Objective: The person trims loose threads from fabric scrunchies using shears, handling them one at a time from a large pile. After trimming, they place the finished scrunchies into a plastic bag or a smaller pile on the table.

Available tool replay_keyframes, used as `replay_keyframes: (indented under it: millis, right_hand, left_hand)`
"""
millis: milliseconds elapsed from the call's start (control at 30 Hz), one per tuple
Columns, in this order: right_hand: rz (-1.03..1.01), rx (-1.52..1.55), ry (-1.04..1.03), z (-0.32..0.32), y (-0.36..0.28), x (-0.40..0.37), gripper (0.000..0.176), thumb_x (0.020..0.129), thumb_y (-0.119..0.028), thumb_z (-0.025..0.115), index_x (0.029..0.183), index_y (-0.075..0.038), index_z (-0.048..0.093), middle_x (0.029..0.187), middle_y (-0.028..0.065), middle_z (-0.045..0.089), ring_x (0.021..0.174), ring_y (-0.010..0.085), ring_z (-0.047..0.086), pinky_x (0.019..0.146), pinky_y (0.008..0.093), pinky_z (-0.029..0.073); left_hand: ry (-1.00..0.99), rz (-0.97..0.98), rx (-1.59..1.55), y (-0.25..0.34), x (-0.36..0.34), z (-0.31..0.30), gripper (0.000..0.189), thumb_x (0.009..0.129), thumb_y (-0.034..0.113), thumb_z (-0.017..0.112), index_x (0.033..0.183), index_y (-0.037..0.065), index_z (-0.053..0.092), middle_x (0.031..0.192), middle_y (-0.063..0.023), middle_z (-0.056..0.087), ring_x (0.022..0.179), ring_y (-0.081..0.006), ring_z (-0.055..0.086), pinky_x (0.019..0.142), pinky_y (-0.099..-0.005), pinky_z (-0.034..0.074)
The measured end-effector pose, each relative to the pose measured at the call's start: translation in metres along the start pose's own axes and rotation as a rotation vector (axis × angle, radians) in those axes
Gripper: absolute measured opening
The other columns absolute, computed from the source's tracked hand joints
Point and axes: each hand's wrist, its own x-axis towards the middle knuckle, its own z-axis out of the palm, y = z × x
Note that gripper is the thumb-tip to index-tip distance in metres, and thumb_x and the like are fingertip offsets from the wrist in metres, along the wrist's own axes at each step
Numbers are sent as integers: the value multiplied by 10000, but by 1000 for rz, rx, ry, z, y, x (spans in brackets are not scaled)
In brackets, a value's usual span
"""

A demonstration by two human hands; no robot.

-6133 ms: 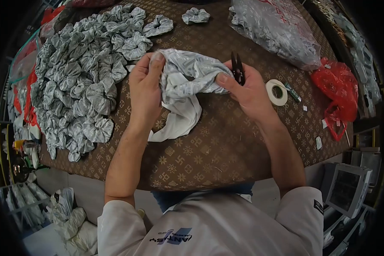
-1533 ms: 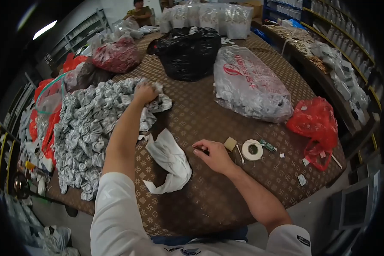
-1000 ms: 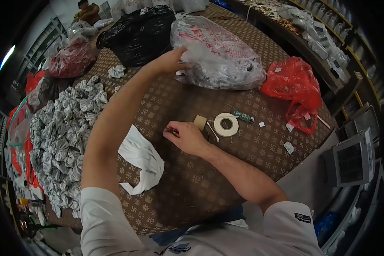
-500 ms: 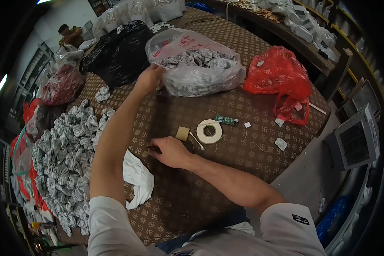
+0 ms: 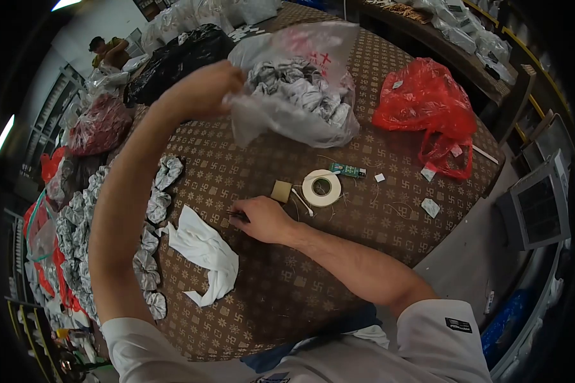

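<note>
My left hand (image 5: 201, 89) grips the edge of a clear plastic bag (image 5: 297, 89) with red print, full of grey patterned scrunchies, and lifts it off the brown patterned table (image 5: 300, 281). Resting on the table, my right hand (image 5: 262, 219) is closed around small dark snips whose tip pokes out to the left. A white cloth piece (image 5: 204, 252) lies just left of that hand. A heap of finished grey scrunchies (image 5: 150, 255) runs along the left, partly hidden by my left arm.
A white tape roll (image 5: 321, 187), a small tan block (image 5: 281, 191) and a green item (image 5: 347, 170) lie beyond my right hand. A red plastic bag (image 5: 428, 108) sits right, a black bag (image 5: 179, 54) far left. Another person (image 5: 108, 52) sits at the far end.
My left hand dropped a scrunchie on the heap, swung right to the clear bag, gripped its edge and raised it. My right hand stayed on the table with the snips.
</note>
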Motion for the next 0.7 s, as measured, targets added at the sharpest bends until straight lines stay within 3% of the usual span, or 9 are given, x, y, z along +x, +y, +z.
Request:
replay_keyframes:
  millis: [133, 267, 300, 333, 400, 467, 567, 600, 700]
  right_hand:
    - [-20, -49, -29, -3, -2, -1, 252, 896, -261, 673, 986, -25, 678, 889, 178, 702, 853, 384, 670, 748, 462, 535]
    - [-71, -111, -49, 0, -4, -2, 244, 889, -275, 666, 965, -44, 689, 867, 177, 699, 848, 393, 668, 737, 494, 532]
    - [-74, -131, -32, 0, -6, 0, 247, 889, -277, 663, 956, -41, 687, 855, 184, 694, 841, 398, 666, 732, 498, 529]
    - [-114, -141, -38, 1, -7, 1, 247, 889, -277, 663, 956, -41, 687, 855, 184, 694, 841, 398, 666, 732, 498, 529]
    - [-44, -100, -72, 1, -5, 0, 227, 881, -262, 656, 952, -47, 678, 857, 196, 686, 844, 400, 663, 721, 501, 521]
    - [-58, -160, -92, -3, -5, -1, 213, 877, -252, 654, 951, -54, 675, 853, 197, 683, 840, 398, 663, 713, 500, 517]
    - [-120, -196, -49, 13, 20, 8, 182, 867, -230, 653, 948, -69, 675, 845, 189, 682, 831, 390, 665, 704, 493, 515]
    - [-190, -193, 6, 23, 29, 4, 166, 863, -218, 655, 948, -78, 678, 841, 181, 684, 826, 384, 666, 703, 487, 516]
    - [-271, -55, 60, 6, 13, 2, 168, 868, -220, 662, 933, -66, 678, 822, 174, 686, 806, 380, 669, 707, 475, 521]
  left_hand:
    - [-419, -64, -100, 13, -14, 36, 351, 760, 163, 653, 1051, -31, 675, 1136, -186, 632, 1083, -335, 606, 973, -419, 481]
    - [-240, -497, -532, 5, 30, 65, 464, 842, 308, 615, 1110, -68, 663, 1255, -248, 615, 1141, -384, 600, 1006, -416, 469]
    - [92, -415, -362, 8, 31, 96, 564, 891, 476, 599, 1131, -27, 684, 1208, -302, 620, 1154, -393, 593, 986, -446, 477]
    - [-327, -632, -256, 34, 45, 58, 619, 883, 561, 612, 1171, 18, 681, 1228, -271, 627, 1162, -365, 599, 985, -451, 476]
    - [-10, -214, -579, 2, 76, 125, 649, 803, 571, 664, 1163, 32, 686, 1162, -218, 680, 1046, -346, 659, 888, -427, 527]
    - [56, -185, -243, -63, 150, 278, 517, 792, 561, 690, 988, 85, 745, 1122, -167, 707, 1015, -323, 668, 893, -444, 524]
    - [-177, -186, -428, -21, 174, 269, 485, 772, 470, 677, 997, 43, 729, 1063, -187, 715, 945, -317, 693, 810, -429, 544]
    - [41, -348, -444, 31, 138, 185, 426, 803, 413, 648, 986, 35, 718, 1010, -192, 716, 934, -344, 690, 799, -440, 544]
    - [66, -471, -271, 49, 144, 197, 371, 811, 397, 651, 1027, 107, 737, 1045, -125, 731, 905, -325, 691, 819, -472, 544]
